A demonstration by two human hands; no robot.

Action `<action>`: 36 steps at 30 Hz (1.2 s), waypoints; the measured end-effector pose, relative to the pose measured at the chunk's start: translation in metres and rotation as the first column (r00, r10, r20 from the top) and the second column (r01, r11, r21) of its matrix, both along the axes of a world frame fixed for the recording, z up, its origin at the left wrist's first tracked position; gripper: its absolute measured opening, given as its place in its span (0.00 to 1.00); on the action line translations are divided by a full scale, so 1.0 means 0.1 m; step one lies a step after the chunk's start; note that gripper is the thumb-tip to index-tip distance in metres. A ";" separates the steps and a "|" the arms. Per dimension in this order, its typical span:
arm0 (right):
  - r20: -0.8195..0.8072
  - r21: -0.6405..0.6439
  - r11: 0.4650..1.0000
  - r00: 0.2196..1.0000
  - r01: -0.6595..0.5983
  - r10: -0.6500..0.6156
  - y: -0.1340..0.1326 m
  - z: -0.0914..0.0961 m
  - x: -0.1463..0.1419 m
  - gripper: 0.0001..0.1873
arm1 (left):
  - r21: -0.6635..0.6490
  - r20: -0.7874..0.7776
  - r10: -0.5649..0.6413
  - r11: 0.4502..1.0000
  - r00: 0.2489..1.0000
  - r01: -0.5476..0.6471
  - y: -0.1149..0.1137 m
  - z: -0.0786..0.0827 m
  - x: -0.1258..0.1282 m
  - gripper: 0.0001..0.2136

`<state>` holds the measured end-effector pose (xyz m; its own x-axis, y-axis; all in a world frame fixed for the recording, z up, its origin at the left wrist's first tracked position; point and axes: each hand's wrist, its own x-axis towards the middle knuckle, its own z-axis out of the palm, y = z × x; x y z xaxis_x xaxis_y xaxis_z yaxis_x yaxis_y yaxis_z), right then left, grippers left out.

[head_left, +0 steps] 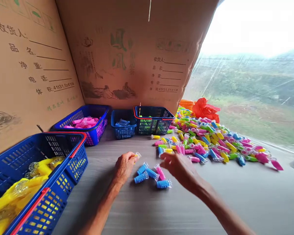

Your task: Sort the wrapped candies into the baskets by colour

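My left hand (123, 166) rests on the grey table (147, 209) and pinches a small yellow plastic piece with a clear tip (137, 156). My right hand (180, 168) hovers just to its right, fingers curled together toward the big pile of coloured pieces (205, 140); what it holds, if anything, is hidden. Between the two hands lies a small cluster of blue pieces (144, 174) and one pink piece (160, 172).
A blue basket of yellow pieces (36, 182) stands at the near left. Behind it stand a basket of pink pieces (84, 124), a small one with blue pieces (123, 124) and one with green pieces (153, 120). Cardboard boxes (122, 52) wall the back and left. An orange bag (205, 109) lies beyond the pile.
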<state>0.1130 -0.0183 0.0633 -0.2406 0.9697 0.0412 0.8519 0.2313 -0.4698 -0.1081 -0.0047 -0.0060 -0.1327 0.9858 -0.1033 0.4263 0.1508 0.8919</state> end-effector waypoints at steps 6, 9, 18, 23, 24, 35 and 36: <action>0.254 0.004 0.999 0.967 -0.034 0.031 -0.20 -0.46 -0.06 0.23 | -0.009 0.321 0.021 1.000 0.947 -0.019 0.04 -0.09 -0.07 0.18; 0.275 0.018 0.999 0.961 -0.034 0.027 -0.13 -0.47 -0.04 0.26 | -0.040 0.576 0.051 0.999 0.816 -0.034 0.02 -0.09 -0.12 0.22; -0.555 -0.242 0.908 0.816 -0.343 0.160 0.34 0.25 -1.06 0.17 | -0.082 0.837 0.099 0.995 0.538 -0.055 -0.02 -0.16 -0.01 0.15; -0.795 -0.212 0.860 0.594 -0.464 0.125 0.92 0.65 -2.20 0.11 | -0.107 0.847 0.133 0.991 0.515 -0.080 -0.02 -0.17 -0.06 0.12; -0.826 -0.168 0.879 0.551 -0.447 0.122 1.02 0.73 -2.33 0.13 | -0.118 0.848 0.140 0.990 0.511 -0.076 -0.02 -0.16 -0.07 0.11; -0.566 -0.056 0.943 0.789 -0.327 0.240 0.61 0.63 -0.93 0.07 | -0.231 0.841 0.247 0.968 0.481 -0.095 -0.02 -0.03 -0.09 0.07; -0.488 -0.071 0.953 0.843 -0.294 0.224 0.51 0.55 -0.70 0.07 | -0.233 0.837 0.244 0.969 0.490 -0.086 -0.01 -0.03 -0.09 0.06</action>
